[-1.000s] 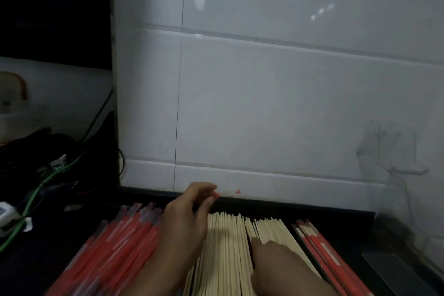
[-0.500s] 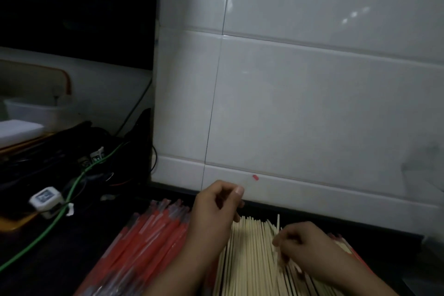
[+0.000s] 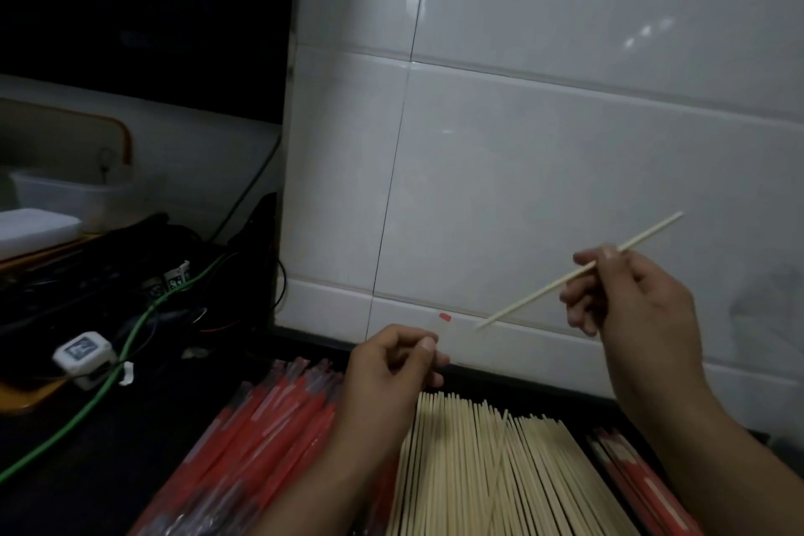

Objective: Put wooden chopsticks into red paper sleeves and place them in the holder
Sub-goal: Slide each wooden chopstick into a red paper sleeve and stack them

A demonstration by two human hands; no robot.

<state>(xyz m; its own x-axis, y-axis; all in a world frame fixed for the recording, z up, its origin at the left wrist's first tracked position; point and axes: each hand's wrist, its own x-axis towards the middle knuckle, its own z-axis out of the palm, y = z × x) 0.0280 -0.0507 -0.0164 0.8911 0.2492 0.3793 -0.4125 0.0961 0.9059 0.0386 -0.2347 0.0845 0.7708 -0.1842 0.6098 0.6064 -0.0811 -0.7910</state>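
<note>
My right hand [image 3: 639,300] pinches one bare wooden chopstick [image 3: 522,302] in the air, its low tip slanting down-left toward my left hand. My left hand [image 3: 391,366] hovers over the piles with thumb and forefinger pinched on a thin pale sleeve [image 3: 448,333] with a small red mark at its top. Below lie a pile of red paper sleeves [image 3: 269,448] on the left, a bed of bare chopsticks [image 3: 500,470] in the middle, and several red sleeved pairs [image 3: 631,479] on the right. The holder is out of view.
A white tiled wall [image 3: 522,165] rises just behind the piles. To the left on the dark counter lie tangled cables with a green cable [image 3: 130,353], a small white adapter [image 3: 82,350] and a pale plastic tub [image 3: 69,196].
My right hand has lifted one chopstick off the bed and raised it up and to the right. My left hand has stayed over the sleeve pile. The view has swung left, losing the clear holder.
</note>
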